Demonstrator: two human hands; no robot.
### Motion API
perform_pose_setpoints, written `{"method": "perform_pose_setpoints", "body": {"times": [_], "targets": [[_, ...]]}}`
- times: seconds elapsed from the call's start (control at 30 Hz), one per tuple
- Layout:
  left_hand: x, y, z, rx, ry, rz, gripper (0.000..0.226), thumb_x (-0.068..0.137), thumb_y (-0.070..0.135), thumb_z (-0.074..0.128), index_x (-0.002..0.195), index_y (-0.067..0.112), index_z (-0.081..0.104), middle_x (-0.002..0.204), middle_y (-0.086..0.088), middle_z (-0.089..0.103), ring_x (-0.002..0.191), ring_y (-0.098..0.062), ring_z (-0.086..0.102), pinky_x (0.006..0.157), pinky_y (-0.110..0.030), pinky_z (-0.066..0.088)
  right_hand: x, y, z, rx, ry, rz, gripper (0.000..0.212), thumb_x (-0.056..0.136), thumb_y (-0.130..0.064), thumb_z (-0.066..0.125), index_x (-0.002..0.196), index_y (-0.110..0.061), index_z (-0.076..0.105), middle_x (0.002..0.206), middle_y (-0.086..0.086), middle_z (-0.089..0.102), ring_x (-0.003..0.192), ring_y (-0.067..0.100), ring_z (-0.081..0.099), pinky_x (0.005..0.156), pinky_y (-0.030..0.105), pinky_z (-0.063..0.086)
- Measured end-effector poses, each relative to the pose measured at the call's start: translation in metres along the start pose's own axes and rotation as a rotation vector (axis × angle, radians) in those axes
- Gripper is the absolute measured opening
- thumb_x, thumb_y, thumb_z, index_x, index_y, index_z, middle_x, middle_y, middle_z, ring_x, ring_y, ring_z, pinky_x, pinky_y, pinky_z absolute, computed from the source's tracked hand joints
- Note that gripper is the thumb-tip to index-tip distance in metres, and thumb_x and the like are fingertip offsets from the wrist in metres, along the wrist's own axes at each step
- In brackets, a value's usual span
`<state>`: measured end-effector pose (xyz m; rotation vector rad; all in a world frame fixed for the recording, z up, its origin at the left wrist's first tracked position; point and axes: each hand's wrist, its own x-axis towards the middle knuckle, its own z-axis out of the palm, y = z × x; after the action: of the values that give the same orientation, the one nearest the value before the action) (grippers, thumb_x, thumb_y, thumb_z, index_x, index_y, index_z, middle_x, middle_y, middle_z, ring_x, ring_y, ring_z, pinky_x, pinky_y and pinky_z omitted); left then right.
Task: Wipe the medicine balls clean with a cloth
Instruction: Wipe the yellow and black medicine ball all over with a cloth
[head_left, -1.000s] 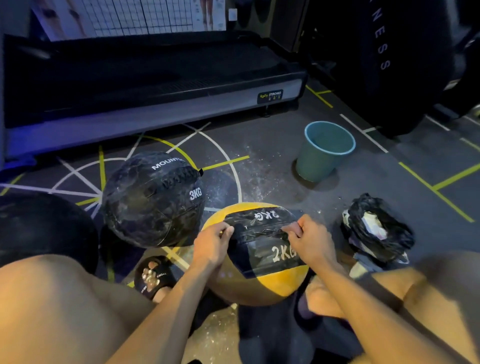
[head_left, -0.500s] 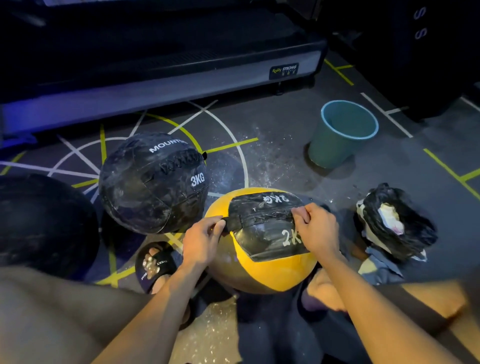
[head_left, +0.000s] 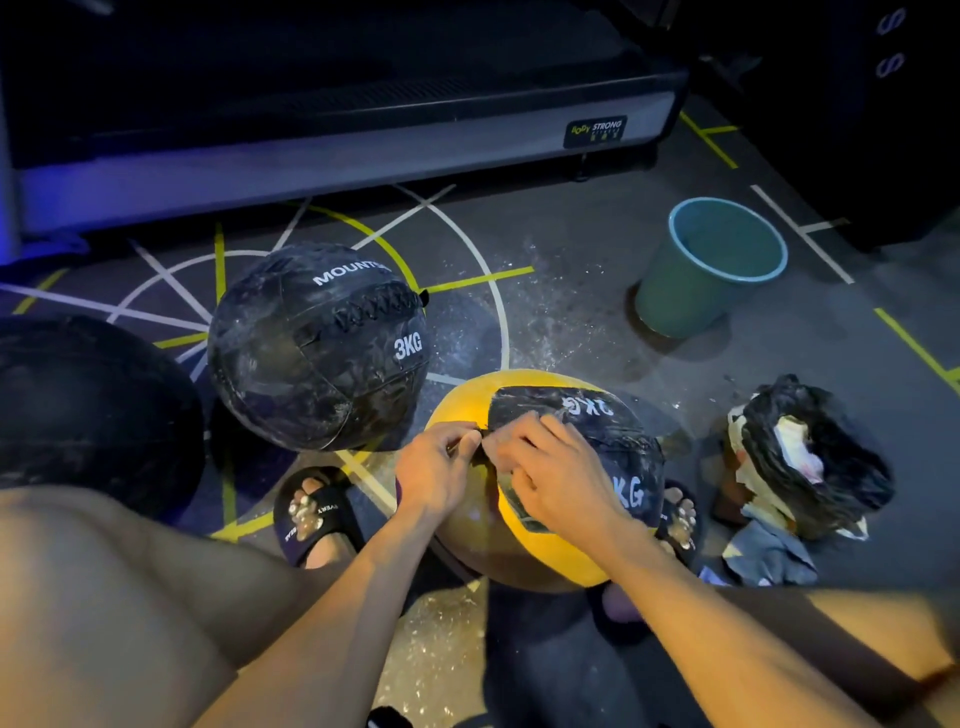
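Both hands now meet on the yellow ball (head_left: 545, 551): the left hand (head_left: 434, 470) pinches the black panel's edge, and the right hand (head_left: 558, 480), earlier at the panel's right edge, has crossed leftward, fingers curled on it. The 3KG ball (head_left: 317, 348) sits just beside, on the floor (head_left: 571, 291).

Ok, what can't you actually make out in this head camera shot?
- First character of the weight marking on the yellow ball: covered by the right hand.
- What the left hand pinches: too small and dim.
- Large dark ball: cut off by the left edge.
- Inside of the teal bucket: too dim.
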<state>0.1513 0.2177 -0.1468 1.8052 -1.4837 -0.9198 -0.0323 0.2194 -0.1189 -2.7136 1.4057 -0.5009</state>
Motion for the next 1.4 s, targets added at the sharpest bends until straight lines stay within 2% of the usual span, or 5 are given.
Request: {"method": "perform_pose_setpoints", "body": {"times": [0.27, 0.47, 0.67, 1.17, 1.4], "targets": [[0.004, 0.010, 0.006, -0.062, -0.024, -0.043, 0.022, 0.100, 0.031, 0.065, 0.112, 0.019, 0.079, 0.124, 0.004, 0.073, 0.118, -0.016, 0.064, 0.092, -0.024, 0.042, 0.016, 0.016, -0.015, 0.188, 0.107, 0.331, 0.016, 0.091, -0.013, 0.062, 0.094, -0.025, 0.073, 0.096, -0.007, 0.057, 0.090, 0.014, 0.050, 0.078, 0.031, 0.047], [0.008, 0.006, 0.003, -0.042, -0.054, -0.045, 0.022, 0.101, 0.032, 0.064, 0.110, 0.018, 0.080, 0.124, 0.007, 0.071, 0.116, -0.015, 0.064, 0.088, -0.021, 0.041, -0.007, 0.002, -0.008, 0.060, -0.093, -0.047, 0.016, 0.084, -0.020, 0.050, 0.081, -0.020, 0.066, 0.090, -0.005, 0.053, 0.087, 0.019, 0.047, 0.072, 0.040, 0.051], [0.008, 0.012, 0.004, -0.080, -0.061, -0.058, 0.023, 0.101, 0.032, 0.065, 0.109, 0.018, 0.080, 0.125, 0.008, 0.071, 0.114, -0.015, 0.064, 0.090, -0.027, 0.045, 0.017, 0.006, -0.014, 0.193, 0.143, 0.374, 0.017, 0.088, -0.014, 0.060, 0.100, -0.018, 0.071, 0.098, -0.002, 0.057, 0.092, 0.021, 0.054, 0.076, 0.035, 0.049], [0.002, 0.007, 0.003, -0.086, -0.048, -0.010, 0.021, 0.101, 0.032, 0.064, 0.103, 0.018, 0.080, 0.119, 0.008, 0.072, 0.113, -0.014, 0.064, 0.090, -0.025, 0.044, -0.006, -0.006, -0.017, 0.047, -0.147, -0.028, 0.019, 0.086, -0.022, 0.048, 0.092, -0.029, 0.065, 0.104, -0.010, 0.056, 0.097, 0.016, 0.047, 0.079, 0.038, 0.049], [-0.002, 0.008, 0.008, -0.265, -0.211, -0.044, 0.023, 0.083, 0.073, 0.053, 0.090, 0.064, 0.073, 0.127, 0.026, 0.053, 0.132, -0.013, 0.049, 0.115, -0.047, 0.036, -0.036, 0.041, -0.049, 0.298, 0.179, 0.603, 0.025, 0.087, -0.008, 0.068, 0.097, -0.029, 0.077, 0.096, -0.017, 0.064, 0.089, 0.002, 0.066, 0.080, 0.026, 0.054]]}}
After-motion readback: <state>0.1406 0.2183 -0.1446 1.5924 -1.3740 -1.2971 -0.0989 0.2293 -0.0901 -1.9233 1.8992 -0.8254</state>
